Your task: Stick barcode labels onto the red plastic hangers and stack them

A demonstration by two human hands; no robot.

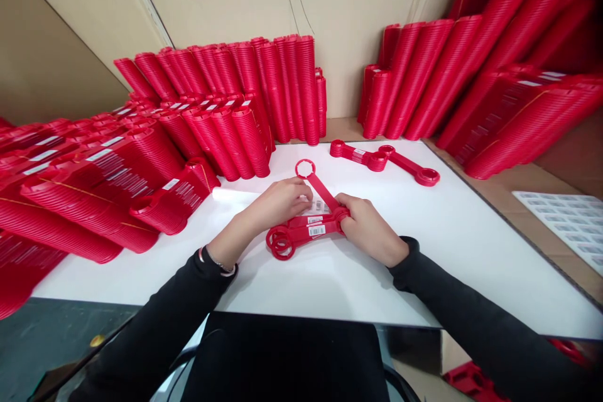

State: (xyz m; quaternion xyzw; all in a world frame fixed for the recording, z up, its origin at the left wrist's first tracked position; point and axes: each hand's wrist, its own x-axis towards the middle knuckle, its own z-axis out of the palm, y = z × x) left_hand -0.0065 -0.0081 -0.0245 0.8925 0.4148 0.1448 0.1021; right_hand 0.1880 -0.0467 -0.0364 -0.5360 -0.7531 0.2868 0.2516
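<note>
My right hand (370, 226) is closed around one ring end of several red plastic ring wrenches (301, 232). They fan out to the left, and two of them show white barcode labels. One more red wrench (323, 190) of the bunch points up and away, its open ring beyond my left hand. Close beside it, my left hand (287, 202) has its fingers curled together over a white strip of printed labels (320, 206). Whether a label is between the fingertips cannot be made out. The strip lies on the white table, partly hidden behind my left hand and the wrenches.
Behind the strip lie a small stack of red wrenches (358, 154) and another wrench (409, 166). Tall banded stacks (245, 138) crowd the table's left and back; more stacks (471, 75) stand at right. A label sheet (565, 220) lies on cardboard at right.
</note>
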